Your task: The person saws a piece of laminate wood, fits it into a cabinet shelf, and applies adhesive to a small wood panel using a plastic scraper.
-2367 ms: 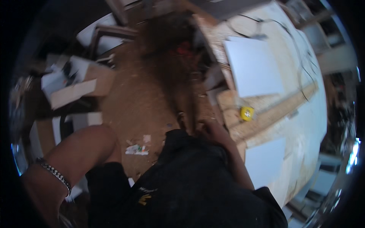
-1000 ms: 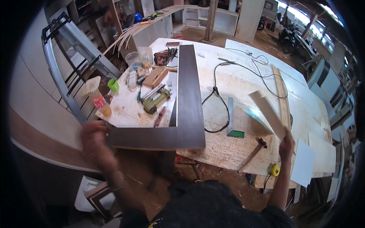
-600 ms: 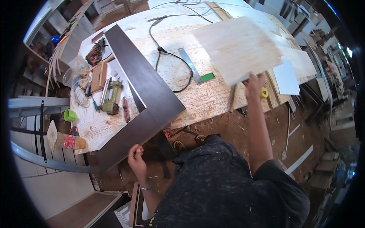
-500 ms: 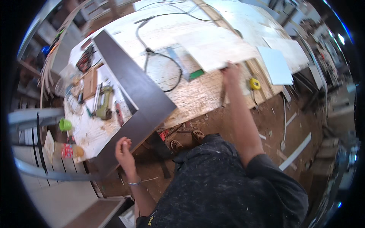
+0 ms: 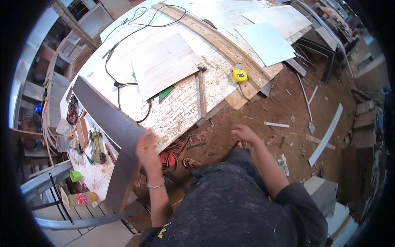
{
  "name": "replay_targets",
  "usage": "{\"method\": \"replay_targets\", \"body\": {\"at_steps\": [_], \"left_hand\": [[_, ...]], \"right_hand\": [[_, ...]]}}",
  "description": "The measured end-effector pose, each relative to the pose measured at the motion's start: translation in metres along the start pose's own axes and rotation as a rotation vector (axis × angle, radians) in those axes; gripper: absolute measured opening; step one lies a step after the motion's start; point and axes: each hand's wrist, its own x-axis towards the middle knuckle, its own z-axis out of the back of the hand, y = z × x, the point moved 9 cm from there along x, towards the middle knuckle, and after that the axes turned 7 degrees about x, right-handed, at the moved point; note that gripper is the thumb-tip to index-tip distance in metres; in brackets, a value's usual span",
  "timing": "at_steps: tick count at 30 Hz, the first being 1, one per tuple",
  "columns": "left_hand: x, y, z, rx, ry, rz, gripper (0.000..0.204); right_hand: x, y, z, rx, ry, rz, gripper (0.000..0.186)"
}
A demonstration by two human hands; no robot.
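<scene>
My left hand (image 5: pixel 149 152) is over the corner of a dark brown L-shaped board (image 5: pixel 111 113), its fingers smeared by motion; whether it touches the board is unclear. My right hand (image 5: pixel 243 135) hangs in front of the workbench, above the floor, with fingers curled and nothing visible in them. A thin pale wooden panel (image 5: pixel 164 66) lies flat on the bench, partly over a green piece (image 5: pixel 165 94). To its right, a hammer (image 5: pixel 201 92) with a wooden handle rests at the bench's front edge. A yellow tape measure (image 5: pixel 239 75) sits farther right on a wooden strip.
Black cable (image 5: pixel 119 45) loops across the white-topped bench (image 5: pixel 181 107). Pale blue sheet (image 5: pixel 265 43) lies at the far right. A green power tool (image 5: pixel 98 148), a green cup (image 5: pixel 75 176) and a bottle (image 5: pixel 82 199) stand left. Offcuts (image 5: pixel 327 136) litter the floor.
The right hand has let go of the panel and drawn back toward my body. The panel now lies farther left, over the metal ruler. My left hand has risen to the board's corner; the view has turned.
</scene>
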Motion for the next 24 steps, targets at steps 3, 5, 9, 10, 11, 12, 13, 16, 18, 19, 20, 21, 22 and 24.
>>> {"method": "replay_targets", "body": {"at_steps": [3,5,9,10,11,12,13,16,18,19,20,21,22,24], "left_hand": [[-0.032,-0.009,-0.144,0.092,0.278,-0.074,0.033],[-0.053,-0.004,-0.240,0.131,0.411,-0.096,0.037],[-0.098,-0.022,-0.422,0.160,0.650,-0.141,0.036],[-0.114,-0.023,-0.467,0.111,0.727,-0.116,0.035],[-0.125,-0.022,-0.502,0.172,0.791,-0.090,0.033],[-0.132,-0.029,-0.538,0.225,0.858,-0.076,0.033],[-0.134,-0.034,-0.573,0.283,0.916,-0.074,0.032],[-0.122,-0.004,-0.664,0.630,0.990,-0.457,0.051],[-0.112,0.017,-0.719,0.732,0.988,-0.582,0.060],[-0.100,0.024,-0.738,0.776,0.977,-0.578,0.064],[-0.093,0.030,-0.757,0.814,0.964,-0.574,0.067],[-0.085,0.033,-0.774,0.833,0.924,-0.572,0.069],[-0.077,0.033,-0.794,0.850,0.884,-0.576,0.071],[-0.062,0.040,-0.835,0.876,0.806,-0.585,0.069]], "right_hand": [[-0.032,-0.060,0.110,-0.086,-0.198,0.061,0.033],[-0.045,-0.128,0.175,0.062,-0.257,-0.080,0.031],[-0.091,-0.171,0.263,0.318,-0.378,-0.217,0.030],[-0.102,-0.169,0.287,0.303,-0.405,-0.214,0.030],[-0.113,-0.168,0.307,0.288,-0.428,-0.213,0.030],[-0.125,-0.162,0.329,0.286,-0.458,-0.198,0.030],[-0.132,-0.149,0.349,0.282,-0.481,-0.175,0.029],[-0.133,-0.118,0.401,0.355,-0.518,-0.097,0.029],[-0.133,-0.100,0.432,0.459,-0.550,-0.063,0.029],[-0.128,-0.084,0.445,0.508,-0.544,-0.052,0.030],[-0.125,-0.071,0.463,0.553,-0.542,-0.039,0.030],[-0.118,-0.061,0.482,0.570,-0.532,-0.036,0.030],[-0.110,-0.054,0.504,0.588,-0.524,-0.027,0.029],[-0.096,-0.047,0.550,0.579,-0.527,-0.028,0.029]]}}
